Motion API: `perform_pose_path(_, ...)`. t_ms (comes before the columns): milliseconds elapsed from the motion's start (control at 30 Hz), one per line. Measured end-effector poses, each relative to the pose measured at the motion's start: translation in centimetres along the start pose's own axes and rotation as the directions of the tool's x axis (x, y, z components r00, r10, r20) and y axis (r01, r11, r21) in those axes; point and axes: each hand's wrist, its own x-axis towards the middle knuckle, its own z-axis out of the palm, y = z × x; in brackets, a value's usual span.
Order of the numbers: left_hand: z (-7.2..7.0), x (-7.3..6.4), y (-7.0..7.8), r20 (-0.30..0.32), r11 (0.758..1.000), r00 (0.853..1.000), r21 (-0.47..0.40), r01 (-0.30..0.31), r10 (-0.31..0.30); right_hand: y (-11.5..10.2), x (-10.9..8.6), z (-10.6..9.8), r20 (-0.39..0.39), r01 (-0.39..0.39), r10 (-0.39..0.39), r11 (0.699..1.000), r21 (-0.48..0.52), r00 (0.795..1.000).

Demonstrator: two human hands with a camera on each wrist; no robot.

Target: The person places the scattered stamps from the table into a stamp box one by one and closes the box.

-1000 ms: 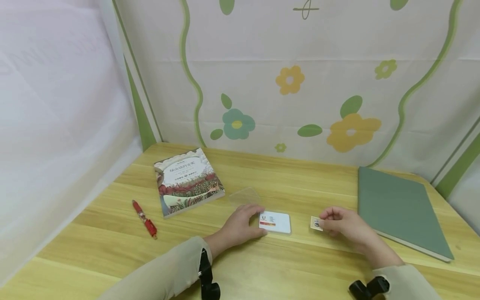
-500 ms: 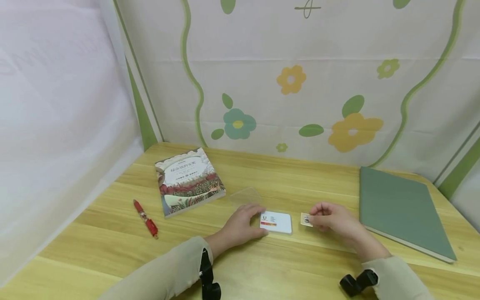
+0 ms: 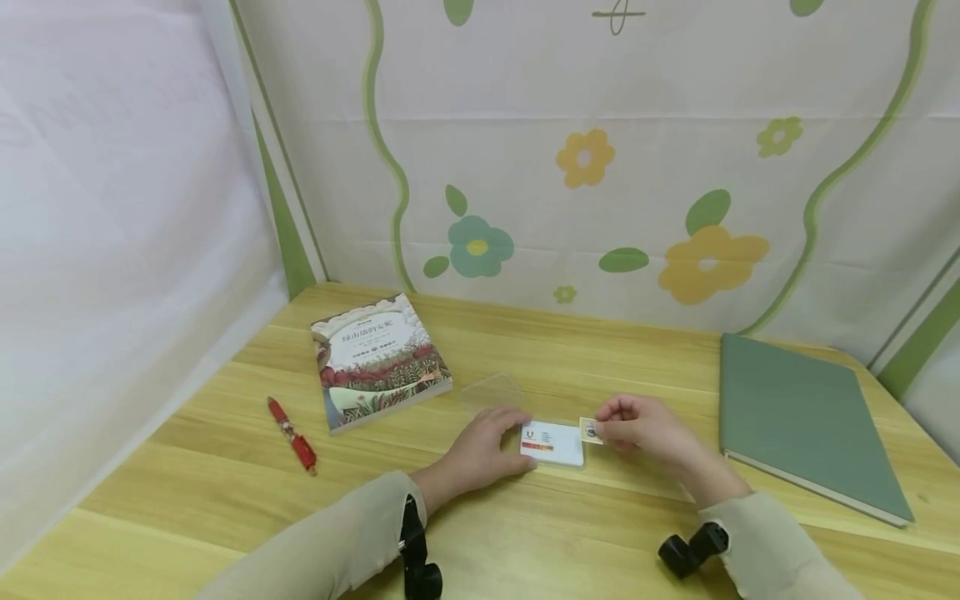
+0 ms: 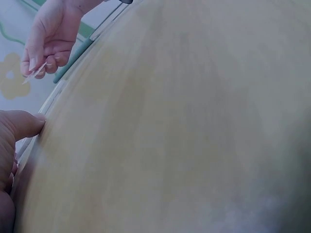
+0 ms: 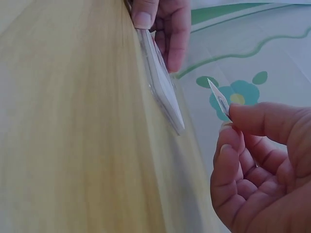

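Wooden table (image 3: 525,533), book (image 3: 381,362), pen (image 3: 290,433), white card (image 3: 564,444)

Your right hand (image 3: 643,429) is travelling toward 10 o'clock, carrying the pinched small square (image 3: 589,431) from well apart at the white card's (image 3: 564,450) 3 o'clock. Seen from the head, that gap is closing, the square now meeting the card's edge between 2 and 3 o'clock.
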Motion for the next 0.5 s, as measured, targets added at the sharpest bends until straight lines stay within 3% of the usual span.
perform_pose_path(500, 0.0, 0.1, 0.0, 0.003, 1.000, 1.000, -0.006, 0.003, -0.003, 0.1, 1.1, 1.9, -0.009, -0.044, 0.044, 0.999, 0.022, 0.999)
